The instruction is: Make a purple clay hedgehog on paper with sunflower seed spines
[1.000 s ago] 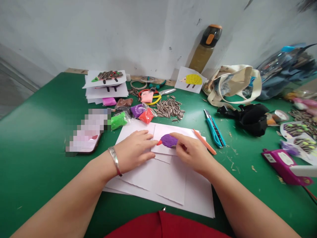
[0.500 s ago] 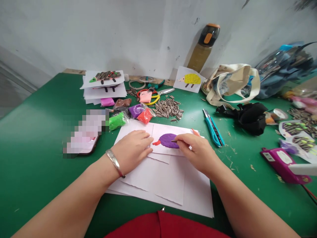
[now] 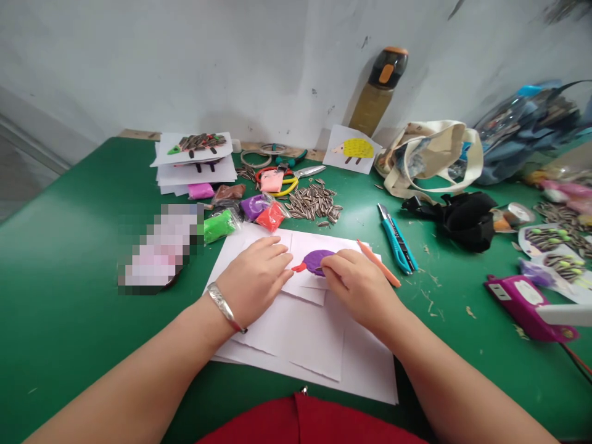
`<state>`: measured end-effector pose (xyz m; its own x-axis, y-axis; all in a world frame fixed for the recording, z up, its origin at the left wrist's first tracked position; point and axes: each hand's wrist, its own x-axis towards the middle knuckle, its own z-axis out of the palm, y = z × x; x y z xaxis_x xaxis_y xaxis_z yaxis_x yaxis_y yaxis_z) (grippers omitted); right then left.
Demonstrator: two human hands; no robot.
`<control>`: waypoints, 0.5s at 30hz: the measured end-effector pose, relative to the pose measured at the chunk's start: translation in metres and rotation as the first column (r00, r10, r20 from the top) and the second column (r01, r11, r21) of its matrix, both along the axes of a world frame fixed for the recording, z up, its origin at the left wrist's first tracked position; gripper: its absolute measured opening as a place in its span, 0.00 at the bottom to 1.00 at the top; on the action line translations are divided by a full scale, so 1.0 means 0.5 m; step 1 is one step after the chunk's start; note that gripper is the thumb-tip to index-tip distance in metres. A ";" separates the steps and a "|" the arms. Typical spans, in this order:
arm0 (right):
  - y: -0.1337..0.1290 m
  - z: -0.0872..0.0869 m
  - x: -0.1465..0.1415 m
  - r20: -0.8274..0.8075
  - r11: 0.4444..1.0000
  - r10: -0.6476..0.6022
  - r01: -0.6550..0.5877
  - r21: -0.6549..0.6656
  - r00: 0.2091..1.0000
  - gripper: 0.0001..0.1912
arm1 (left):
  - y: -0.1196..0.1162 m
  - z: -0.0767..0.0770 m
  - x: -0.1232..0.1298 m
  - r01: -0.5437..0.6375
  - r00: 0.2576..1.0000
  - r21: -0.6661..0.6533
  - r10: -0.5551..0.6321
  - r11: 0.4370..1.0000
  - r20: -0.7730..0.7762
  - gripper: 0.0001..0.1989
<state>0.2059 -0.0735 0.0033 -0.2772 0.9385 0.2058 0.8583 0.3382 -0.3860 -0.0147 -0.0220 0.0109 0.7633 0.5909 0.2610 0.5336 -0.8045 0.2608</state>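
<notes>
My left hand (image 3: 256, 280) lies spread over the white paper (image 3: 314, 345), its fingertips at the left edge of a smaller sheet. On that small sheet is a flat purple clay oval (image 3: 316, 260) with a red clay piece (image 3: 300, 267) at its left end. My right hand (image 3: 358, 283) pinches a sunflower seed (image 3: 319, 269) between thumb and forefinger, against the purple clay. The right part of the oval is hidden behind these fingers. An orange pen-like tool (image 3: 379, 264) rests just beyond my right hand.
A seed pile (image 3: 314, 202), scissors (image 3: 309, 171) and clay packets (image 3: 219, 226) lie behind the paper. A phone (image 3: 160, 250) is at left. To the right are a teal cutter (image 3: 398, 240), a black cloth (image 3: 472, 221) and a magenta device (image 3: 527, 306).
The small sheet with the purple oval has shifted slightly right. Both hands moved a little, and the seed is now at the oval's lower middle. More of the orange tool shows.
</notes>
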 end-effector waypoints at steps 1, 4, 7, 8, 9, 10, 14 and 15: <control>-0.001 0.004 0.003 0.003 1.000 -0.018 0.018 -0.022 1.000 0.12 | -0.002 -0.002 0.002 0.008 1.000 0.016 -0.009 1.000 0.012 0.11; -0.003 0.012 0.011 0.016 0.994 -0.056 0.057 -0.092 0.998 0.12 | -0.002 -0.011 0.007 0.029 1.000 0.001 -0.029 1.000 -0.004 0.12; -0.003 0.012 0.012 0.021 0.988 -0.058 0.061 -0.145 0.998 0.13 | 0.002 -0.025 0.011 0.020 0.996 -0.062 -0.026 0.998 -0.087 0.22; -0.002 0.010 0.010 0.012 0.987 -0.059 0.060 -0.148 0.998 0.13 | 0.003 -0.030 0.013 0.014 0.993 -0.078 -0.023 0.997 -0.119 0.25; -0.002 0.008 0.009 -0.002 0.988 -0.061 0.060 -0.146 0.998 0.12 | 0.004 -0.034 0.014 0.004 0.989 -0.088 -0.017 0.996 -0.144 0.26; -0.001 0.005 0.008 -0.021 0.988 -0.065 0.062 -0.140 0.998 0.12 | 0.005 -0.038 0.016 -0.003 0.987 -0.093 -0.012 0.996 -0.159 0.26; 0.001 -0.002 0.006 -0.122 0.988 -0.098 0.083 -0.128 0.988 0.11 | 0.005 -0.043 0.018 -0.016 0.985 -0.097 -0.001 0.995 -0.171 0.26; 0.002 -0.003 0.006 -0.149 0.989 -0.103 0.085 -0.123 0.983 0.11 | 0.004 -0.042 0.017 -0.019 0.985 -0.097 0.002 0.995 -0.172 0.26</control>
